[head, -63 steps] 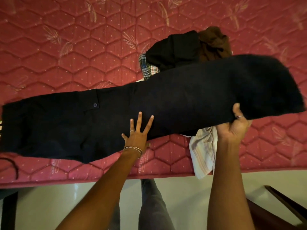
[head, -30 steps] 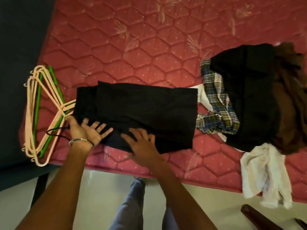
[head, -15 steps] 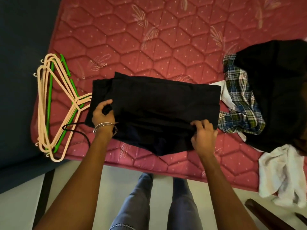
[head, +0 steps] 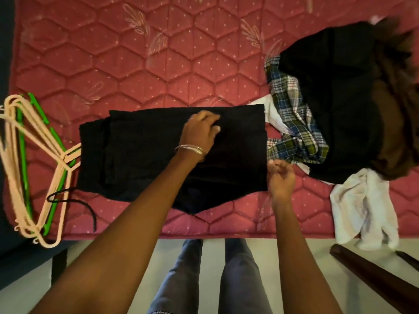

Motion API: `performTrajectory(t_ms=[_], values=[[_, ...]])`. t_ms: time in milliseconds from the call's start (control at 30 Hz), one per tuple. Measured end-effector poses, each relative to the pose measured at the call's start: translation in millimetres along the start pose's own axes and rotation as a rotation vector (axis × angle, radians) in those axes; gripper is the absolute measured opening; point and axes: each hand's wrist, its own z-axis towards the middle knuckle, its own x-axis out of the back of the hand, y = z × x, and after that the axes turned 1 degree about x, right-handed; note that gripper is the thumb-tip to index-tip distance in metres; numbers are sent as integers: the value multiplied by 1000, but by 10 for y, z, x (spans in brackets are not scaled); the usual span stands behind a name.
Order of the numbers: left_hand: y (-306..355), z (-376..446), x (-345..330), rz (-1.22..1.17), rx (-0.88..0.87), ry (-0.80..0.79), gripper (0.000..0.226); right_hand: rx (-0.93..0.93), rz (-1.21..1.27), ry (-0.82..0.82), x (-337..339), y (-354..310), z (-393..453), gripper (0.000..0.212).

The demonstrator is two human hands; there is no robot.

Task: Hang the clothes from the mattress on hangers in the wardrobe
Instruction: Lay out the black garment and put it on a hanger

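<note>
While left hand (head: 199, 130) fingers press folded trousers (head: 140, 150), right hand (head: 281, 177) hovers, loosely curled.

hands (head: 199, 130): 2 | mattress (head: 136, 64): 1 | folded black trousers (head: 140, 150): 1 | plaid garment (head: 292, 114): 1 | white cloth (head: 362, 207): 1

The mattress (head: 136, 64) is pinkish red, quilted in hexagons with pale dots and leaf motifs. Folded trousers (head: 140, 150) at centre are black. At left lie peach hangers (head: 13, 159) and a green hanger (head: 22, 155). At right, a blue-green-white plaid shirt (head: 292, 123), a black garment (head: 335, 98), a brown garment (head: 394, 114), a white cloth (head: 362, 207)
</note>
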Motion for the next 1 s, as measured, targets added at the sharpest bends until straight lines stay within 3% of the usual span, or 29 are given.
performTrajectory(t_ms=[67, 167, 233, 333, 467, 567, 633, 667, 733, 800, 867, 933, 1000], values=[[211, 285, -250, 45, -42, -99, 43, -203, 112, -185, 42, 15, 111, 13], [438, 664, -576, 264, -4, -235, 51, -244, 53, -417, 206, 66, 202, 33], [515, 811, -680, 401, 54, -262, 51, -257, 21, -490, 270, 80, 251, 41], [568, 950, -719, 369, 82, -147, 33, -227, -29, -615, 316, 83, 310, 39], [597, 1013, -682, 107, 186, 62, 22, -273, -96, -671, 402, 122, 241, 10], [572, 1003, -709, 94, 251, -8, 19, -354, -221, -736, 474, 139, 269, 18], [548, 984, -740, 217, 192, -44, 21, -272, -444, -797, 516, 118, 390, 25], [548, 983, -744, 274, 155, -23, 23, -223, -485, -803, 513, 95, 452, 29], [595, 979, -740, 306, 116, 11, 28, -176, -317, -743, 457, 15, 512, 31], [632, 993, -747, 348, 110, -102, 39, -213, -104, -605, 305, -90, 511, 20], [636, 998, -766, 459, 128, -257, 44, -274, -47, -525, 108, -112, 519, 27], [639, 1039, -763, 482, 152, -260, 33, -293, -75, -514, 1, -101, 530, 37], [635, 1076, -738, 353, 160, -152, 20, -166, -171, -533, 3, -64, 511, 33]])
